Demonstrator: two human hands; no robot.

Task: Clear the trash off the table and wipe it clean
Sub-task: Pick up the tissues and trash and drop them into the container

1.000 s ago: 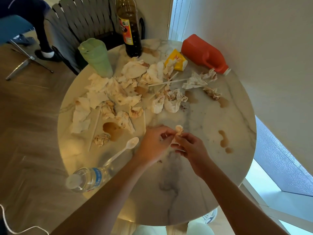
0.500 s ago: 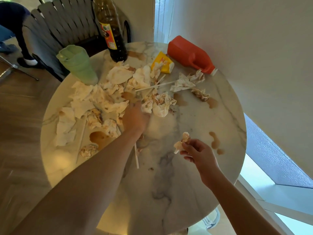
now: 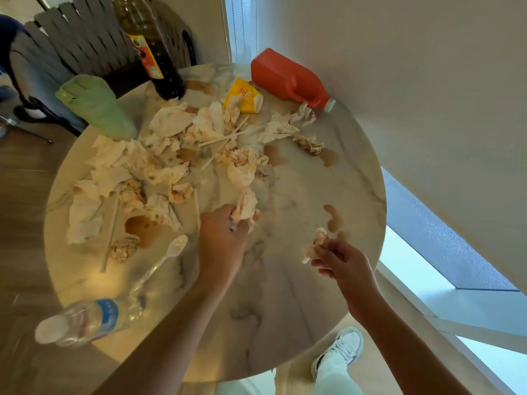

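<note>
Round marble table [image 3: 299, 295], head view. Left hand [image 3: 221, 240] is over the table's middle, fingers curled round a crumpled stained napkin [image 3: 245, 205] that rises above the knuckles. Right hand [image 3: 340, 262] hovers near the table's right edge, thumb and fingertips pinching a small wadded napkin scrap [image 3: 317, 244]. Remaining trash: a loose spread of soiled napkins [image 3: 159, 163] covers the far-left half of the top, mixed with thin white sticks [image 3: 228, 136]; one bigger crumple [image 3: 245, 165] lies just beyond the left hand, two more [image 3: 288, 124] near the far right. Brown liquid spills: one puddle [image 3: 142, 230] left of the left hand, smaller blots [image 3: 333, 219] just beyond the right hand. A clear plastic spoon [image 3: 162, 259] lies beside the left forearm; a clear water bottle [image 3: 88, 320] lies on its side at the near-left rim. Far side: green folded cloth [image 3: 97, 106] standing upright, dark soda bottle [image 3: 155, 52], yellow paper cup [image 3: 243, 95] tipped over, red jug [image 3: 288, 78] lying on its side against the wall. Grey slatted chair [image 3: 85, 41] behind the table. A white sneaker [image 3: 342, 349] shows below the near rim.
</note>
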